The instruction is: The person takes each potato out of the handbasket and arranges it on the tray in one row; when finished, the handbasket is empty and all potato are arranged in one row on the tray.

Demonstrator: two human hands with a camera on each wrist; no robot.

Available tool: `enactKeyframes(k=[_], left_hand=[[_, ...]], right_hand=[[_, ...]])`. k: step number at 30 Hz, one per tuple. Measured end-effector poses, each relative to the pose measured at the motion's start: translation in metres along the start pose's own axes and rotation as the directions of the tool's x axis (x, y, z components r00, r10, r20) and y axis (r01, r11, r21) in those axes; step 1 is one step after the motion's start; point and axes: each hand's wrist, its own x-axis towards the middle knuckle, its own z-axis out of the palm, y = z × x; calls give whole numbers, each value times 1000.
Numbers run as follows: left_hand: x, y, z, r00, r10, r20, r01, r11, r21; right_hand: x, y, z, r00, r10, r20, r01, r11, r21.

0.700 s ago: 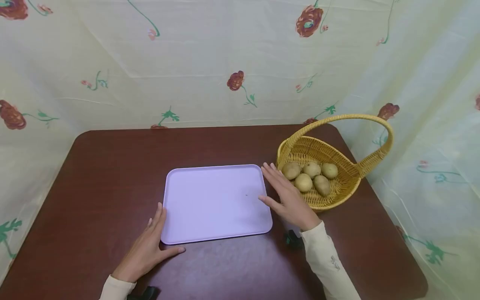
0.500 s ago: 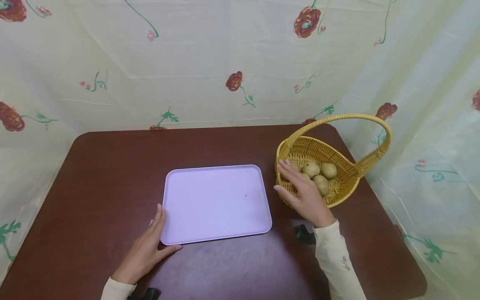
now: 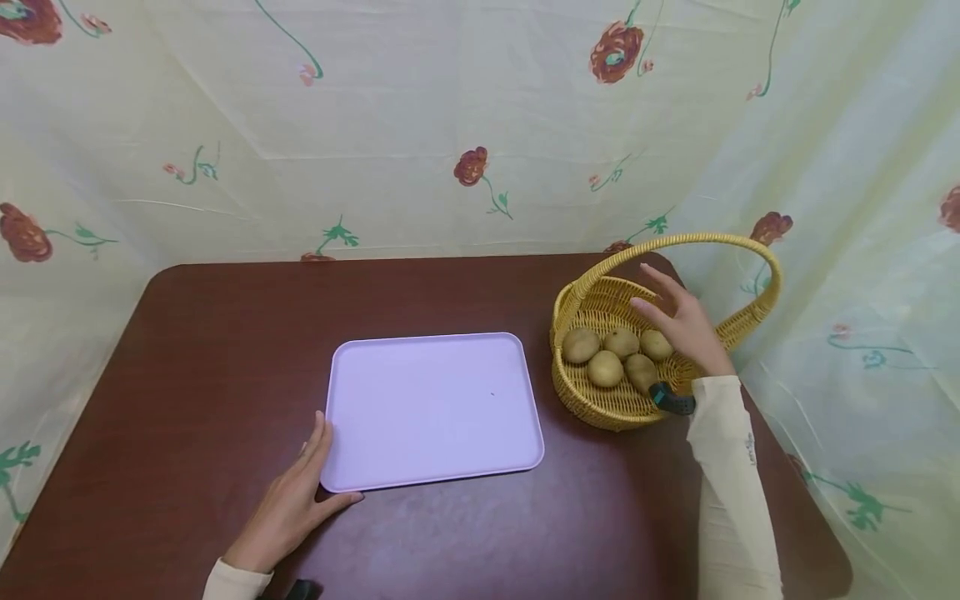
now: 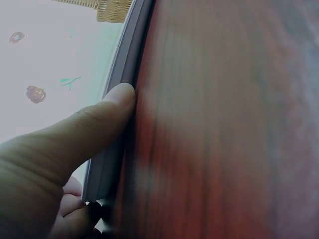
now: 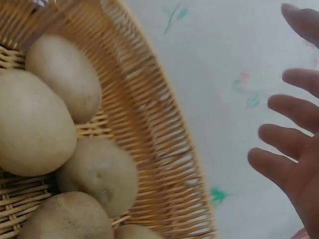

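A lilac rectangular tray [image 3: 435, 412] lies flat on the table. At its near left corner rests my left hand [image 3: 281, 500], fingers fairly straight along the left edge and thumb by the front edge. In the left wrist view the thumb [image 4: 94, 124] touches the side of the tray [image 4: 124, 59]. My right hand [image 3: 686, 325] hovers over the right side of a yellow wicker basket [image 3: 600, 408], fingers spread and holding nothing. Several potatoes [image 3: 605, 368] sit in the basket, also large in the right wrist view. There the right hand [image 5: 299, 134] shows spread fingers beyond the basket rim.
The basket's tall arched handle [image 3: 697, 239] rises around the right hand. A dark reddish-brown table [image 3: 225, 350] carries everything. Behind it and to the sides hangs a pale floral curtain [image 3: 375, 125].
My right hand has moved from the tray's right edge, across the basket, to its far right side and up. The left hand stays at the tray's corner.
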Motion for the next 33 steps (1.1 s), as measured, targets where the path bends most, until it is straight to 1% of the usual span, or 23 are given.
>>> enactKeyframes(k=[2,3,6,8,11,14,16,17,21,23,24,26,28,30,33], left_hand=[[0,0,0,1000,-5,9,5,1000,-9],[0,-1,0,1000,-8,13,8,1000,-14],[0,-1,0,1000,-18,25,19,1000,-23],[0,-1,0,999,-23,31,23,999,-27],[0,0,0,999,-24,34,25,999,-32],[0,0,0,999,-21,31,22,999,-37],[1,0,-1,999,-24,33,26,999,-39],[1,0,-1,999,-26,34,27,999,-40],[2,-1,-1,999,-28,36,30,999,-35],[2,-1,-1,999,-22,28,22,999,-27],[2,-1,-1,1000,-18,24,18,1000,-24],[2,0,-1,1000,-8,13,8,1000,-19],[2,1,-1,1000,-5,8,5,1000,-13],[2,2,-2,1000,-6,9,6,1000,-19],[2,2,-3,999,-23,24,23,999,-26]], right_hand=[[8,10,-1,996,52,74,-54,998,26],[12,15,-1,990,74,118,-79,996,44],[20,31,4,965,104,242,-121,991,57],[22,40,7,944,132,303,-146,989,27],[22,51,11,917,152,369,-140,988,-61],[20,57,13,903,160,398,-126,986,-109],[20,60,14,902,160,400,-128,986,-107],[18,55,13,902,167,398,-136,985,-104],[18,55,12,914,154,374,-106,983,-147],[16,54,11,921,157,357,-104,981,-164],[17,59,11,926,156,344,-104,981,-166],[16,57,10,932,166,321,-119,980,-162],[14,54,8,938,173,301,-133,980,-149],[13,48,6,945,170,278,-130,979,-155],[10,34,1,960,138,242,-95,979,-181]])
